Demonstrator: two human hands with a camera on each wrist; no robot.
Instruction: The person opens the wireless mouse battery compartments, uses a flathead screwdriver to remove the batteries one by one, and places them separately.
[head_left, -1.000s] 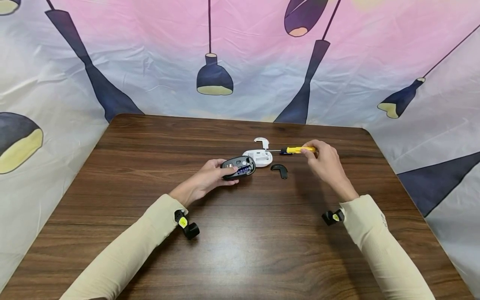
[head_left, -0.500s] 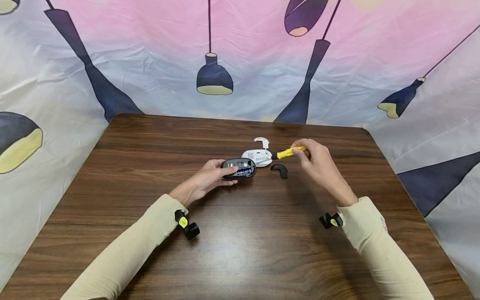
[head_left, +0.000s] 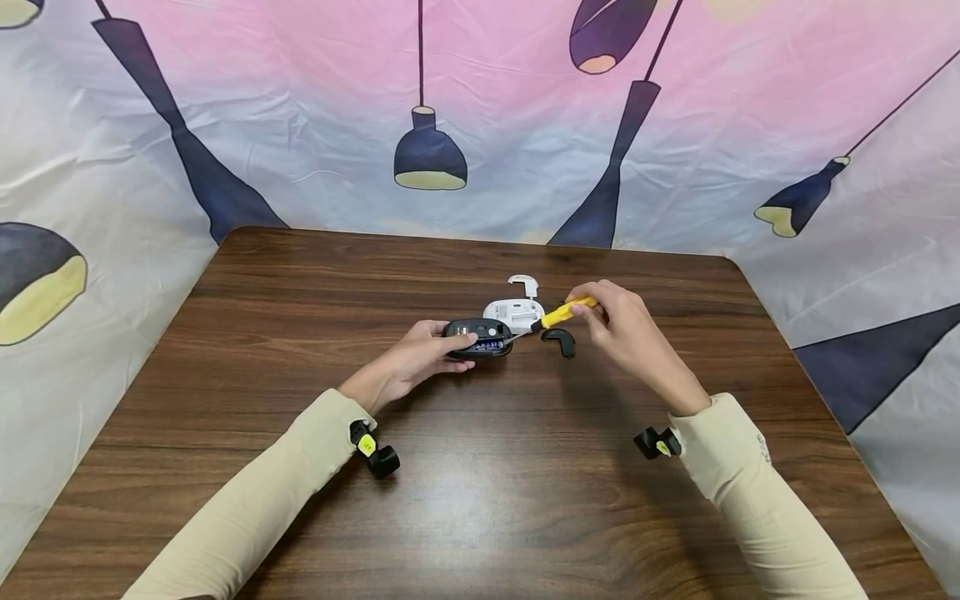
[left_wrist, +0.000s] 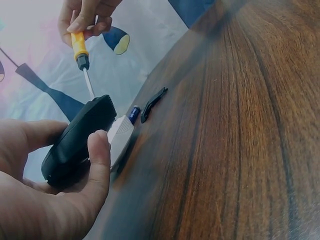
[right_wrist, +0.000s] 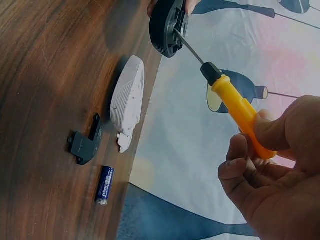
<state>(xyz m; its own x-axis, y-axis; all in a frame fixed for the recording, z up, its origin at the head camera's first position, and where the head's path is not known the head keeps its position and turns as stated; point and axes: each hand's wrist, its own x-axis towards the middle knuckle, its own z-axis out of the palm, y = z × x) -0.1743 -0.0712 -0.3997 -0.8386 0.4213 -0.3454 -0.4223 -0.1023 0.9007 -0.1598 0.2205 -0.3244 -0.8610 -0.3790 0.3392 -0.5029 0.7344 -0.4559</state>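
A black computer mouse (head_left: 483, 327) is held underside up by my left hand (head_left: 408, 357), the thumb lying over its bottom face. A blue battery (head_left: 491, 344) shows in its uncovered compartment. My right hand (head_left: 626, 329) grips a screwdriver (head_left: 558, 314) by its yellow handle. The metal tip (right_wrist: 179, 34) reaches the mouse's underside at the end away from my left palm. Behind the black mouse a white mouse (head_left: 517, 312) lies upside down on the table with its battery compartment uncovered.
A white battery cover (head_left: 525, 284) lies beyond the white mouse. To its right are a black battery cover (head_left: 560, 340) and a loose blue battery (right_wrist: 105, 185). A patterned cloth (head_left: 322, 125) hangs behind the brown wooden table (head_left: 450, 500).
My right hand has moved left and tilted the screwdriver, its tip going from over the white mouse to the black mouse. The left hand has turned the black mouse slightly.
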